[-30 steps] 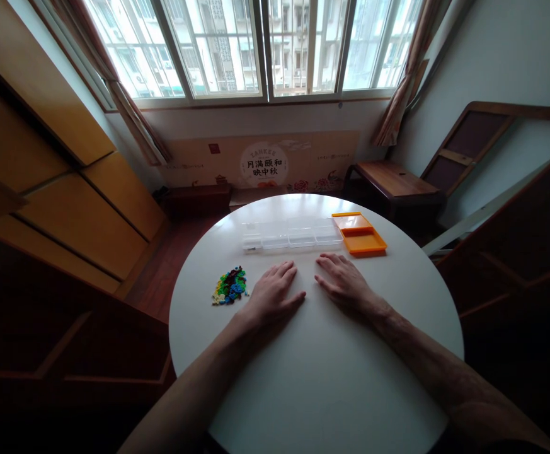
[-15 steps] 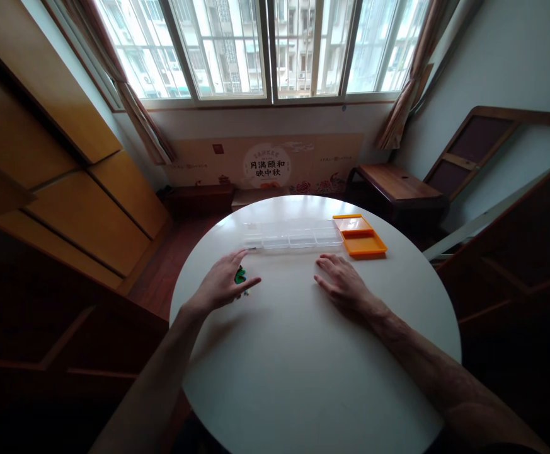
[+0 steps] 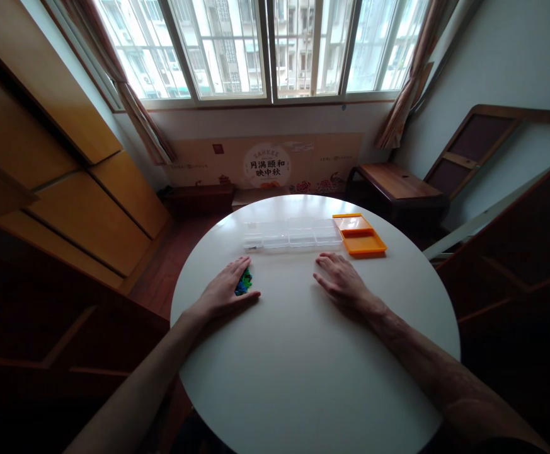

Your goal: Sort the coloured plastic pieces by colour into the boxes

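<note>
My left hand (image 3: 226,285) rests on the white round table (image 3: 303,372), thumb stretched away from the fingers. Small green and blue pieces (image 3: 245,282) lie in a pile between its thumb and fingers, partly hidden by the hand; their kind is too small to tell. My right hand (image 3: 341,277) lies on the table to the right, fingers apart and holding nothing. Beyond both hands is a clear plastic compartment box (image 3: 302,238), with a small dark thing in its left front compartment. An orange tray (image 3: 363,243) with a partly clear top stands at that box's right end.
A wooden bench (image 3: 397,183) stands past the table at the right. Yellow cabinets (image 3: 80,214) line the left side. A printed cardboard panel (image 3: 268,161) leans below the window (image 3: 269,50).
My left hand has come down flat onto the table, a little nearer to me, and more of the coloured pieces show beside it. My right hand is still.
</note>
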The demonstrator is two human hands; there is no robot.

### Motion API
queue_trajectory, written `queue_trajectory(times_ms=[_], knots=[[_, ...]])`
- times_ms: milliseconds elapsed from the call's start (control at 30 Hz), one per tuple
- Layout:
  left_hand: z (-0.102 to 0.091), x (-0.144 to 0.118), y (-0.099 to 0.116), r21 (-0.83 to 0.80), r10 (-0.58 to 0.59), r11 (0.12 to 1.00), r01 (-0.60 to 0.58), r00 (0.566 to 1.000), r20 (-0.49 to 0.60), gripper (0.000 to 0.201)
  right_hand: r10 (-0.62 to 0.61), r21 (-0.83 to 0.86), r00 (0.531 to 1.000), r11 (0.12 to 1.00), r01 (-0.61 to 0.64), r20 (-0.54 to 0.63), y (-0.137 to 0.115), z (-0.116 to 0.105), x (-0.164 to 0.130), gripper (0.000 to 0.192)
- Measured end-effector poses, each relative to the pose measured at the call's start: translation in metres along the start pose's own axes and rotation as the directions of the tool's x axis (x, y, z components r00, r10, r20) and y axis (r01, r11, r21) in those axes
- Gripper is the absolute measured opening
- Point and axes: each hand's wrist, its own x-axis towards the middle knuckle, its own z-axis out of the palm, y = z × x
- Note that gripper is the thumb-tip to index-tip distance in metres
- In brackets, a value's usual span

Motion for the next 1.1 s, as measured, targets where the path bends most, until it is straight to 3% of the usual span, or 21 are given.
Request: queue_trajectory(times_ms=[100, 300, 567, 900, 1100], knots=[[0.012, 0.017, 0.024, -0.017, 0.059, 0.998, -0.058, 0.998, 0.005, 0.095, -0.009, -0.001, 1.000, 1.000, 0.009, -0.006, -0.002, -0.001, 0.000, 0.037], [0.036, 0.053, 0.073, -0.047, 0.138, 0.989, -0.138, 0.990, 0.006, 0.083, -0.009, -0.002, 1.000, 1.000, 0.009, -0.017, -0.002, -0.001, 0.002, 0.036], [0.055, 0.090, 0.105, -0.087, 0.181, 0.979, -0.184, 0.983, -0.034, 0.078, -0.020, 0.014, 0.999, 1.000, 0.021, -0.045, -0.001, 0.001, 0.002, 0.034], [0.035, 0.086, 0.093, -0.226, 0.242, 0.933, -0.281, 0.952, -0.186, 0.069, 0.002, 0.014, 0.999, 1.000, -0.001, -0.054, -0.008, -0.003, 0.001, 0.034], [0.020, 0.083, 0.069, -0.209, 0.131, 0.961, -0.179, 0.965, -0.226, 0.059, -0.026, 0.069, 0.999, 0.997, 0.029, -0.045, -0.017, -0.009, 0.013, 0.033]])
